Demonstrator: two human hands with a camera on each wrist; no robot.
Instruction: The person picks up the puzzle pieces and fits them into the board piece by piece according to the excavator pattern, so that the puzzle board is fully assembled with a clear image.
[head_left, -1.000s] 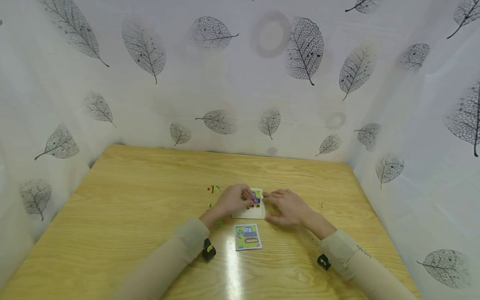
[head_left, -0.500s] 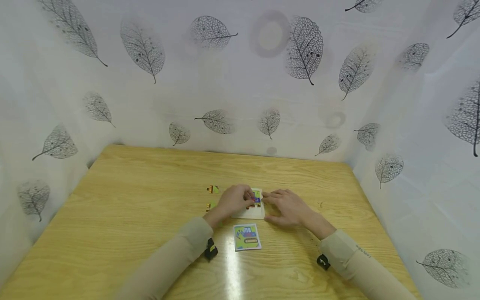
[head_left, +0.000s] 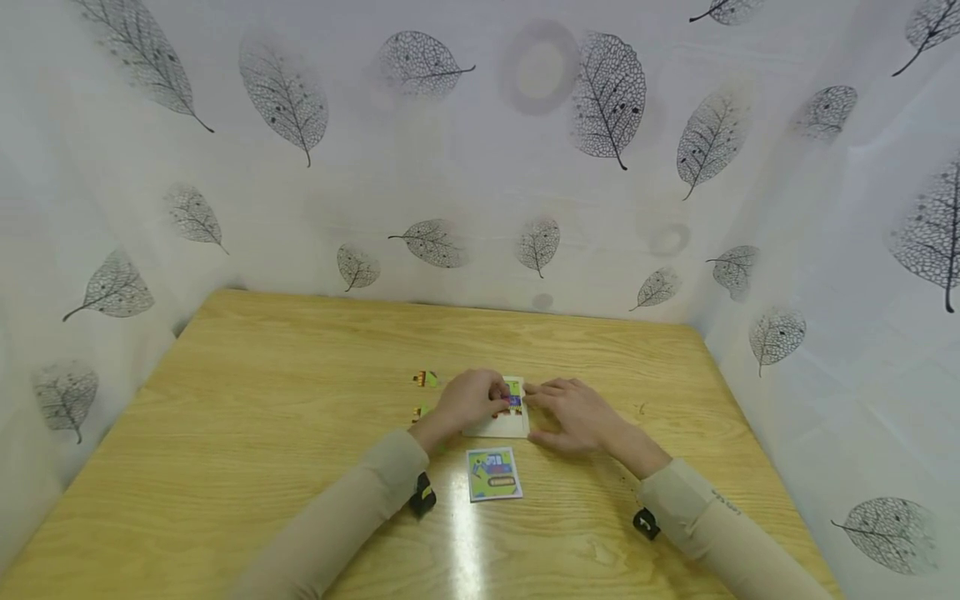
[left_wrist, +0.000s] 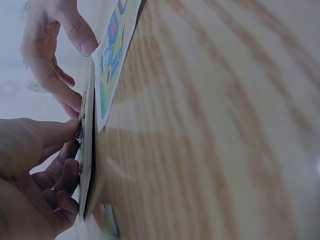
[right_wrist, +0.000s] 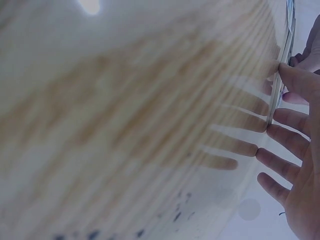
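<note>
Closely curled, the fingers of your left hand (head_left: 468,398) pinch, thumb against fingertips, at a purple-and-blue puzzle piece (head_left: 514,402) lying on the white board (head_left: 498,428); how firm the grip is, I cannot tell. Your right hand (head_left: 577,417) grips nothing: its fingers are extended and spread, the thumb and nearer fingertips touching the board's right side.

Outward of the hands, a picture card (head_left: 495,475) lies flat on the near side of the board. An upper loose piece (head_left: 424,379) and a lower loose piece (head_left: 421,413) sit beyond your left wrist on the wooden table (head_left: 300,367).

Risks, in my judgement: should your left fingers press off-centre, the piece may tip or ride up on its neighbour; should your right fingers push unevenly, the board may skid or turn. Your left sleeve (head_left: 397,462) could drag the lower loose piece if you draw back low.

On the views: the left-wrist camera shows your right thumb seeming to meet the card, whereas the head camera shows them apart. The right-wrist camera alone shows your ring fingertip meeting its reflection in the tabletop; the head view obscures that contact.
</note>
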